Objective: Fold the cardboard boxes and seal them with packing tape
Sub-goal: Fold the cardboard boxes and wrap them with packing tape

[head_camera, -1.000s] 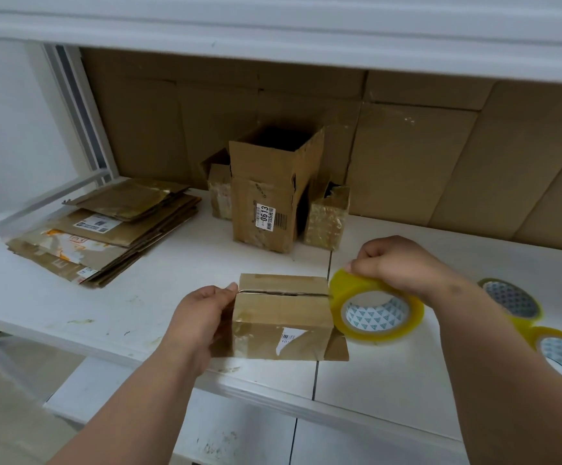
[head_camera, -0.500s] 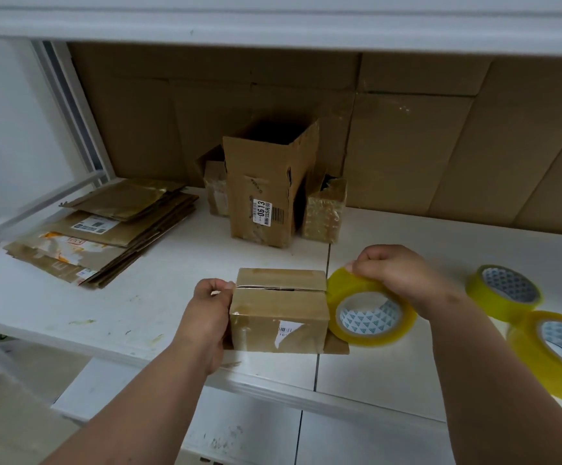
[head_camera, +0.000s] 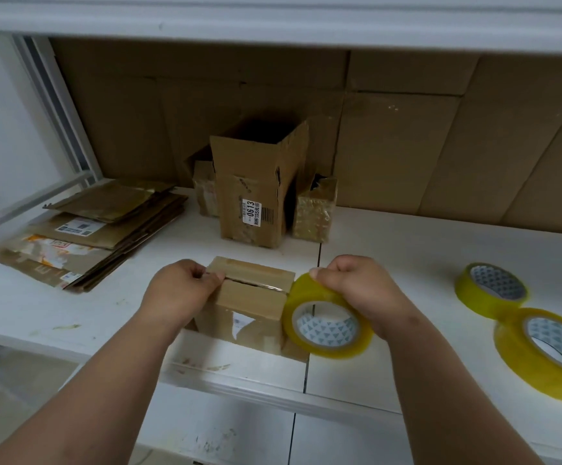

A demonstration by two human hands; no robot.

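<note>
A small folded cardboard box [head_camera: 251, 298] stands near the front edge of the white shelf [head_camera: 407, 250], its two top flaps meeting along a dark seam. My left hand [head_camera: 179, 293] grips the box's left end, fingers curled over the top edge. My right hand [head_camera: 356, 290] holds a yellow roll of packing tape [head_camera: 326, 325] upright against the box's right end, thumb and fingers pinching the roll's top. Whether a strip of tape lies across the seam is unclear.
A stack of flattened boxes [head_camera: 88, 234] lies at the left. A tall open box [head_camera: 256, 193] stands at the back, with small wrapped boxes [head_camera: 314, 214] beside it. Two more tape rolls [head_camera: 490, 290] [head_camera: 551, 350] lie at the right. An upper shelf overhangs.
My left hand moved up onto the box's top left edge. My right hand and the tape roll stayed against the box's right end. The view shifted closer.
</note>
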